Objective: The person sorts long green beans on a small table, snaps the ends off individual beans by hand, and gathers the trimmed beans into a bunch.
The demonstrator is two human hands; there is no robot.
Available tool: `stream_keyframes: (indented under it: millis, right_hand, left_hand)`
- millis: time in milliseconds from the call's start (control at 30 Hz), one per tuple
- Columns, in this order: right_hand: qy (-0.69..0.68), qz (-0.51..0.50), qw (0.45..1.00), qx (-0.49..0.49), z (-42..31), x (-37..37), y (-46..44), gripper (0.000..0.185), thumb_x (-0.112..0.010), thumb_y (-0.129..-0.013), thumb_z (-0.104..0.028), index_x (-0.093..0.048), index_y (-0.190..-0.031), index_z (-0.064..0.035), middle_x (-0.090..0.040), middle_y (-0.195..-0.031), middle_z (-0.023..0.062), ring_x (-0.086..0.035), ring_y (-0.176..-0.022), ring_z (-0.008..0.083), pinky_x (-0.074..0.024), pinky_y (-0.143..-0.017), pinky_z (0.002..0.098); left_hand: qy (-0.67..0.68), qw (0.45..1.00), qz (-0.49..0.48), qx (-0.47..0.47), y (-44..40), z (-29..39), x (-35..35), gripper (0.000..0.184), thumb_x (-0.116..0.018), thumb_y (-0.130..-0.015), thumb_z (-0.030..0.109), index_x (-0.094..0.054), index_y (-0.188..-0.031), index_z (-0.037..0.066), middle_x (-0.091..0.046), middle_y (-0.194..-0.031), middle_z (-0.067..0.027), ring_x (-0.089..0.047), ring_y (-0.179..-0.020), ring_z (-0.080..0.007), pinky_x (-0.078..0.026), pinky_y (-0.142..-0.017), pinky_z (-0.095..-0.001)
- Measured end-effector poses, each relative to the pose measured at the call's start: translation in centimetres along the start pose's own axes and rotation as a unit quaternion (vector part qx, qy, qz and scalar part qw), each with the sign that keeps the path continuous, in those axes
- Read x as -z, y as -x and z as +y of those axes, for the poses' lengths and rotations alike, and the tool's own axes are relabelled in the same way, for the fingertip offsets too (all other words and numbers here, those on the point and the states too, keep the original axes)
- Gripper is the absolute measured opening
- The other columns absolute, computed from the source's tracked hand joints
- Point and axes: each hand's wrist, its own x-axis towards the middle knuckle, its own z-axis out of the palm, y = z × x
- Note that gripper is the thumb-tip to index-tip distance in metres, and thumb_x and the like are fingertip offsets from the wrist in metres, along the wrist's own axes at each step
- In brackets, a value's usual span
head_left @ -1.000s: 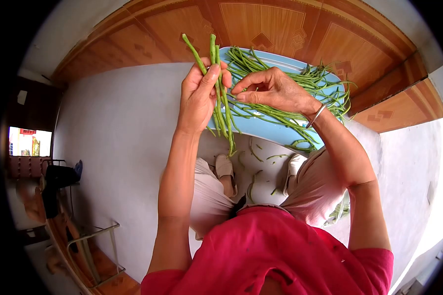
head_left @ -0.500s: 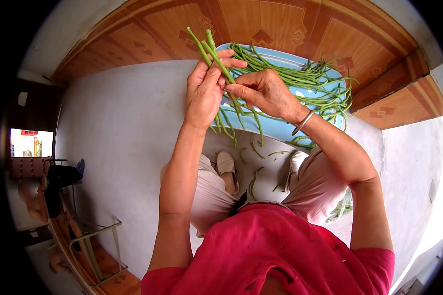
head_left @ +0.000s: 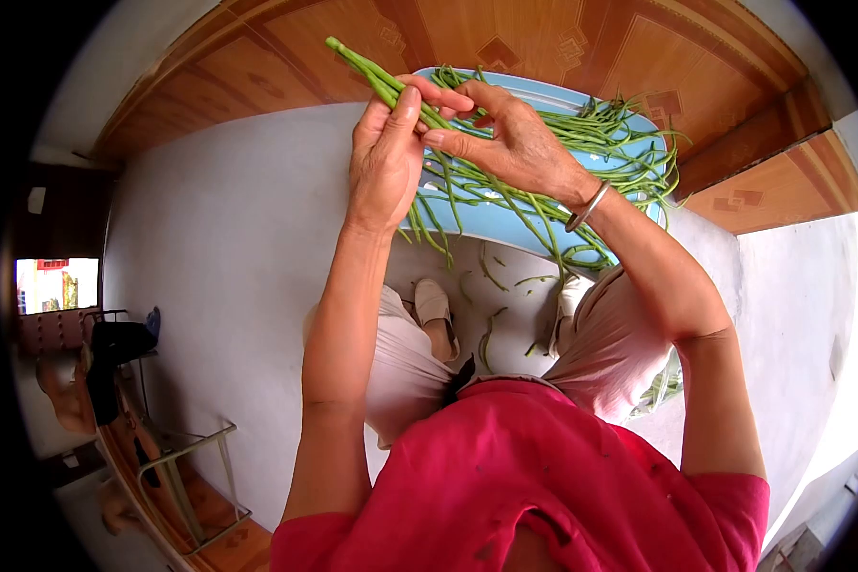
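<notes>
My left hand [head_left: 388, 157] is closed around a few long green beans [head_left: 379, 80], their ends sticking out above the thumb and their tails hanging below over the tray. My right hand [head_left: 515, 143] touches the same beans from the right, with thumb and fingers round them beside my left fingers; a metal bangle [head_left: 587, 207] is on that wrist. Beneath both hands lies a light blue tray [head_left: 505, 227] with many more long beans [head_left: 610, 133] spread over it, some hanging past its rim.
Bean scraps [head_left: 487, 341] lie on the grey floor [head_left: 229, 248] between my shoes [head_left: 433, 303]. Wooden panelling [head_left: 505, 38] runs behind the tray. At the far left a person [head_left: 62, 396] sits near a metal-framed bench [head_left: 195, 477]. A plastic bag [head_left: 663, 381] is beside my right leg.
The held beans now tilt further to the upper left, drawn together into a bundle. Both hands have moved slightly up, and my right fingers have come up round the beans.
</notes>
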Motion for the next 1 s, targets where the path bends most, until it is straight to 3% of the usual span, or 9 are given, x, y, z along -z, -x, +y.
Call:
stream_keyframes:
  millis: [33, 100, 167, 267, 367, 467, 567, 800, 1000]
  right_hand:
    - [0.082, 0.023, 0.995, 0.059, 0.2, 0.0, -0.2, 0.039, -0.060, -0.089, -0.038, -0.063, -0.096, -0.0004, -0.059, -0.066, 0.0011, -0.048, -0.061, 0.0110, -0.0425, -0.059, 0.0305]
    - [-0.023, -0.091, 0.995, 0.021, 0.8, -1.1, 0.0, 0.038, -0.053, -0.093, -0.039, -0.060, -0.096, -0.0013, -0.059, -0.070, 0.0006, -0.052, -0.068, 0.0113, -0.0440, -0.065, 0.0285]
    - [-0.143, -0.290, 0.934, -0.150, 0.1, -0.2, 0.8, 0.035, -0.049, -0.096, -0.037, -0.059, -0.100, -0.0036, -0.059, -0.073, -0.0006, -0.053, -0.074, 0.0076, -0.0434, -0.067, 0.0240]
    - [-0.228, -0.292, 0.911, -0.183, 1.2, 0.0, 0.8, 0.035, -0.047, -0.097, -0.035, -0.057, -0.091, -0.0024, -0.057, -0.070, -0.0011, -0.057, -0.074, 0.0065, -0.0479, -0.066, 0.0227]
    - [-0.271, -0.311, 0.884, -0.221, 2.4, 1.4, 1.4, 0.032, -0.047, -0.098, -0.031, -0.057, -0.091, -0.0011, -0.052, -0.066, -0.0004, -0.060, -0.082, 0.0084, -0.0520, -0.058, 0.0229]
    - [-0.274, -0.327, 0.875, -0.230, 2.9, 2.7, 2.1, 0.030, -0.047, -0.098, -0.027, -0.058, -0.091, 0.0001, -0.051, -0.067, 0.0011, -0.061, -0.093, 0.0121, -0.0560, -0.055, 0.0241]
    - [-0.275, -0.336, 0.860, -0.267, 2.7, 3.7, 2.4, 0.029, -0.049, -0.097, -0.026, -0.059, -0.091, 0.0001, -0.052, -0.068, 0.0010, -0.061, -0.092, 0.0114, -0.0554, -0.053, 0.0242]
    - [-0.315, -0.349, 0.822, -0.322, 4.4, 4.7, 2.9, 0.027, -0.052, -0.096, -0.028, -0.062, -0.098, -0.0031, -0.057, -0.073, -0.0032, -0.046, -0.057, 0.0004, -0.0399, -0.043, 0.0186]
    - [-0.366, -0.295, 0.803, -0.366, 6.7, 6.0, 3.3, 0.026, -0.052, -0.096, -0.025, -0.059, -0.109, -0.0030, -0.052, -0.073, -0.0037, -0.034, -0.052, -0.0008, -0.0290, -0.041, 0.0161]
  left_hand:
    - [0.010, 1.000, 0.015, -0.011, -0.1, 0.3, 0.0, 0.020, -0.042, -0.100, 0.022, -0.052, -0.105, 0.006, -0.059, -0.101, -0.0125, -0.053, -0.091, -0.0157, -0.039, -0.081, -0.0306]
    - [0.024, 0.998, 0.044, -0.025, -0.1, 1.1, 0.2, 0.019, -0.042, -0.099, 0.021, -0.051, -0.104, 0.005, -0.058, -0.095, -0.0102, -0.051, -0.090, -0.0171, -0.038, -0.082, -0.0314]
    - [0.054, 0.994, 0.086, -0.047, 0.0, 1.7, 1.0, 0.018, -0.043, -0.099, 0.020, -0.050, -0.103, 0.005, -0.058, -0.094, -0.0097, -0.051, -0.089, -0.0182, -0.038, -0.085, -0.0328]
    - [0.164, 0.972, 0.147, -0.078, -0.5, 2.2, 6.5, 0.017, -0.043, -0.099, 0.018, -0.050, -0.101, 0.003, -0.057, -0.092, -0.0113, -0.051, -0.087, -0.0194, -0.041, -0.086, -0.0352]
    - [0.244, 0.906, 0.331, -0.100, -0.2, 4.1, 10.1, 0.015, -0.041, -0.099, 0.015, -0.048, -0.099, 0.001, -0.055, -0.093, -0.0119, -0.051, -0.088, -0.0230, -0.045, -0.088, -0.0416]
    - [0.332, 0.843, 0.407, -0.115, 0.5, 5.2, 14.9, 0.015, -0.038, -0.099, 0.012, -0.046, -0.098, 0.000, -0.055, -0.094, -0.0121, -0.050, -0.090, -0.0260, -0.048, -0.088, -0.0444]
    - [0.323, 0.839, 0.417, -0.134, 1.2, 5.9, 16.0, 0.014, -0.037, -0.099, 0.011, -0.045, -0.099, -0.002, -0.055, -0.094, -0.0119, -0.050, -0.087, -0.0255, -0.050, -0.088, -0.0450]
    - [0.364, 0.825, 0.413, -0.129, 1.8, 6.3, 17.6, 0.019, -0.033, -0.100, 0.011, -0.045, -0.096, -0.003, -0.052, -0.086, -0.0110, -0.049, -0.080, -0.0230, -0.049, -0.091, -0.0466]
    - [0.423, 0.791, 0.406, -0.173, 2.1, 7.3, 16.3, 0.021, -0.029, -0.100, 0.008, -0.045, -0.091, -0.004, -0.049, -0.082, -0.0112, -0.050, -0.081, -0.0229, -0.050, -0.090, -0.0444]
